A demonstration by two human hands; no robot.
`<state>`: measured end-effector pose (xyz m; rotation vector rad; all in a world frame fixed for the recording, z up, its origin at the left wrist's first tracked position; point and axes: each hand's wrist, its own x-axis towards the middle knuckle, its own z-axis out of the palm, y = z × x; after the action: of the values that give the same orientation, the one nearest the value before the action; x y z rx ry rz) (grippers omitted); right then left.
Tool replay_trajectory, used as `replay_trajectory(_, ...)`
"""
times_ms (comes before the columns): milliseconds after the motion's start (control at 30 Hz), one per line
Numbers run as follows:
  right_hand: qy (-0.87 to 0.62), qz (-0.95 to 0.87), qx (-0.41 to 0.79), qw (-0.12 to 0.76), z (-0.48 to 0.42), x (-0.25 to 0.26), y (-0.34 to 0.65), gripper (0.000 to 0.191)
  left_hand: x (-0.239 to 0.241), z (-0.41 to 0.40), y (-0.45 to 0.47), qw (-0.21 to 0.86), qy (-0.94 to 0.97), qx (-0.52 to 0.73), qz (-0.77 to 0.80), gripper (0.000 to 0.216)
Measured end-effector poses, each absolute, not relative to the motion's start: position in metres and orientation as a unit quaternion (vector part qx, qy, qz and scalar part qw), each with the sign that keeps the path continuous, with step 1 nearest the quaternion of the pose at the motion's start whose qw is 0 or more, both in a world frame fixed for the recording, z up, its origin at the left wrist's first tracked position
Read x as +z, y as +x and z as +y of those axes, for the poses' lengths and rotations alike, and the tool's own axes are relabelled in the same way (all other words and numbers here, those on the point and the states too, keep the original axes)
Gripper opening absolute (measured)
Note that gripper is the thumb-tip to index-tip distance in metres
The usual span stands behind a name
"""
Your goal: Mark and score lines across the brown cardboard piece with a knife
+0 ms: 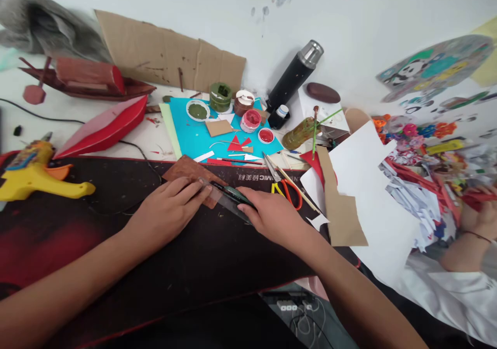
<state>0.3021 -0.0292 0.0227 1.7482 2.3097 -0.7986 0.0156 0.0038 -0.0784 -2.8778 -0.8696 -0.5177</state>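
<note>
My left hand (pixel 166 210) lies flat on the black mat, its fingertips pressing a clear plastic ruler (pixel 217 192) down onto a brown painted cardboard piece (pixel 186 169). My right hand (pixel 272 215) is closed around a dark green-black tool (pixel 233 196), likely a craft knife, held against the ruler's edge. The tool's tip is hidden by the ruler and my fingers.
Scissors (pixel 285 186) with orange-yellow handles lie right of my right hand. A yellow glue gun (pixel 37 175) rests at left. Paint pots (pixel 250 120) on a blue sheet (pixel 186 131), a black flask (pixel 293 77), red boat models (pixel 101 126) stand behind. Another person's hand (pixel 476 212) is at right.
</note>
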Motion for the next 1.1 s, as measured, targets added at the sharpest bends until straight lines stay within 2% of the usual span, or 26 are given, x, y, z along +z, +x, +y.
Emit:
replay_trajectory(500,0.579,0.774,-0.246,0.063,-0.031,0.017,0.303,0.045,-0.084,0.001,0.015,0.015,-0.933,-0.182,-0.309,0.056)
replay_trajectory(667,0.581,0.774,-0.238,0.080,-0.031,0.019,0.304,0.045,-0.084,0.000,0.015,0.026,-0.934,-0.171,-0.312,0.055)
replay_trajectory(833,0.581,0.776,-0.224,0.099,-0.030,0.023,0.301,0.047,-0.086,-0.001,0.013,-0.011,-0.929,-0.172,-0.327,0.062)
replay_trajectory(1100,0.584,0.772,-0.219,0.127,-0.030,0.027,0.297,0.048,-0.086,-0.002,0.015,0.046,-0.933,-0.167,-0.316,0.053)
